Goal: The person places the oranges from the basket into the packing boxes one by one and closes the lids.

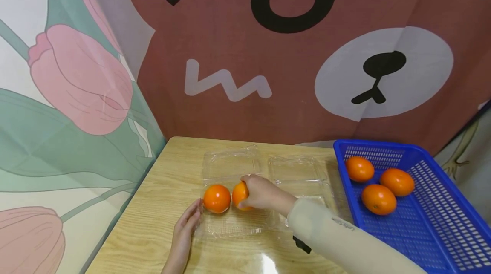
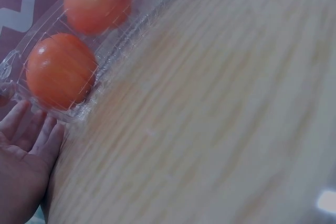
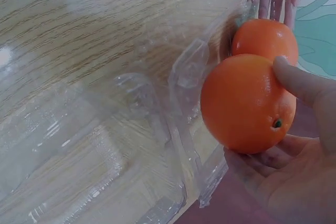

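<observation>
In the head view, a clear plastic clamshell box (image 1: pixel 234 228) lies with its lid raised on the wooden table. One orange (image 1: pixel 217 199) sits in its left half. My right hand (image 1: pixel 262 194) grips a second orange (image 1: pixel 240 195) just right of the first, over the box; the right wrist view shows thumb and fingers around that orange (image 3: pixel 247 103), its green stem spot facing the camera. At the box's left side, my left hand (image 1: pixel 186 227) touches the edge with extended fingers. In the left wrist view, those fingers (image 2: pixel 31 135) lie against the plastic wall.
A second clear box (image 1: pixel 297 169), also with its lid up, stands right of the first, partly behind the right forearm. On the table's right side is a blue plastic basket (image 1: pixel 412 231) with three oranges (image 1: pixel 379 199) at its far end. A printed cloth (image 1: pixel 230 116) hangs behind the table.
</observation>
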`<action>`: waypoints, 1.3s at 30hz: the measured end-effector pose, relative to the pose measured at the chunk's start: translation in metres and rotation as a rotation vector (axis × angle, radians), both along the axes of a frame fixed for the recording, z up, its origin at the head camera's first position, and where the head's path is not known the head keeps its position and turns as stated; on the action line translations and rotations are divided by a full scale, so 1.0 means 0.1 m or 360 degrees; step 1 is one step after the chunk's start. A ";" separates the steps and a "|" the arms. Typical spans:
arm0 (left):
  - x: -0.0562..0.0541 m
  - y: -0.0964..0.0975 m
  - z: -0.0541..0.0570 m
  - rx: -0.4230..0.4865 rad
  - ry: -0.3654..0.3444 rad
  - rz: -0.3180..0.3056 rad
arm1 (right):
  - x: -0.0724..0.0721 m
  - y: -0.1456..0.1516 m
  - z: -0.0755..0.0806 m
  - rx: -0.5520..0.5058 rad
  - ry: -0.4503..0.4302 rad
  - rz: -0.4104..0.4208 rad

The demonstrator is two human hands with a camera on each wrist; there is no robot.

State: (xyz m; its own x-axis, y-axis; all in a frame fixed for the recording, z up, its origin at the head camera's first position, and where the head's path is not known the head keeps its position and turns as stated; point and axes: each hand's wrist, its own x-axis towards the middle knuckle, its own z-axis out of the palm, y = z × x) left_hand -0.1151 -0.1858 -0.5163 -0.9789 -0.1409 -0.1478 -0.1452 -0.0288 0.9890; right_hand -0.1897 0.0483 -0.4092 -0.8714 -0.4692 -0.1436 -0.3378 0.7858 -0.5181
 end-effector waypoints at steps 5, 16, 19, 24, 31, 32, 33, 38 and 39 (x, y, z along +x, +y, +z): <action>0.00 0.00 -0.01 0.0030 0.0004 -0.0001 | 0.01 -0.03 -0.04 0.0046 0.0022 -0.0014; 0.01 0.00 -0.03 0.0003 0.0004 0.0002 | 0.05 -0.05 -0.14 0.0197 0.0167 0.0079; 0.00 0.00 -0.03 0.0009 -0.0003 0.0018 | 0.05 -0.05 -0.15 0.0236 0.0217 0.0108; -0.01 0.00 -0.03 0.0007 -0.0019 0.0016 | 0.06 -0.02 -0.16 0.0266 0.0246 0.0107; 0.00 0.00 -0.02 0.0017 -0.0006 0.0003 | 0.06 -0.01 -0.12 0.0270 0.0253 0.0109; 0.00 0.00 -0.02 0.0016 -0.0001 -0.0001 | 0.06 -0.01 -0.12 0.0270 0.0256 0.0110; 0.00 0.00 -0.01 0.0029 -0.0002 0.0003 | 0.06 -0.01 -0.11 0.0269 0.0260 0.0110; -0.01 0.00 -0.02 0.0051 0.0007 0.0001 | 0.05 0.00 -0.09 0.0276 0.0280 0.0106; -0.01 0.00 -0.02 0.0055 0.0008 -0.0002 | 0.05 0.01 -0.08 0.0273 0.0281 0.0106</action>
